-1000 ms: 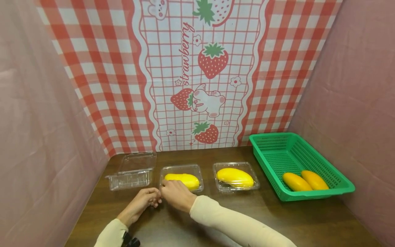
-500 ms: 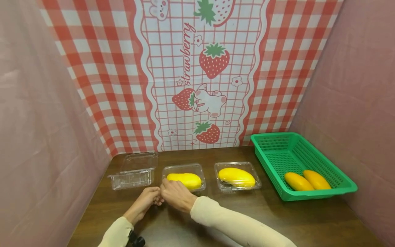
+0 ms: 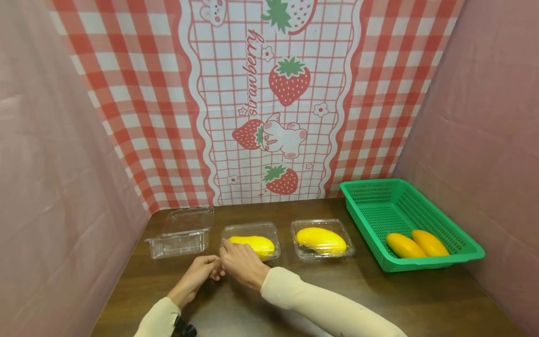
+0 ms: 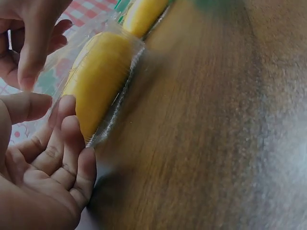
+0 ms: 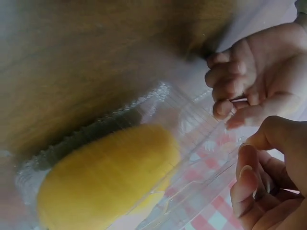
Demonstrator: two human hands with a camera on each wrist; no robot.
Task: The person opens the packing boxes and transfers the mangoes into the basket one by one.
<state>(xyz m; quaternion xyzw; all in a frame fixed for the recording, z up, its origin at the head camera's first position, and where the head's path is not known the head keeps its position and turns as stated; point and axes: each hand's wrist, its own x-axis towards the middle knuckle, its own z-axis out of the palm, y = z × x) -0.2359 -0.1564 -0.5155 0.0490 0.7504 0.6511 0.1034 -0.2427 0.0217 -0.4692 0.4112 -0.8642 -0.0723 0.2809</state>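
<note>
A clear plastic clamshell box (image 3: 240, 228) with a yellow mango (image 3: 262, 244) in it stands mid-table. Both hands are at its left end. My right hand (image 3: 244, 264) pinches the rim there between thumb and curled index finger, seen best in the right wrist view. Close beside it, my left hand (image 3: 200, 277) holds the same edge between thumb (image 4: 29, 106) and index finger, its other fingers loosely curled. The lid (image 5: 192, 139) lies over the mango; I cannot tell whether the edge is fully snapped. The head view hides the fingertips behind the right hand.
To the left stands an open clear box (image 3: 178, 244), lid tipped back. On the right is another box (image 3: 301, 252) with a mango (image 3: 322, 240) under its lid. A green basket (image 3: 381, 220) at the far right holds two mangoes (image 3: 404, 245). A checked cloth (image 3: 160, 154) hangs behind.
My left hand has shifted slightly right, close up to the right hand, and the middle box has moved a little to the right. Both hands stay at its left edge.
</note>
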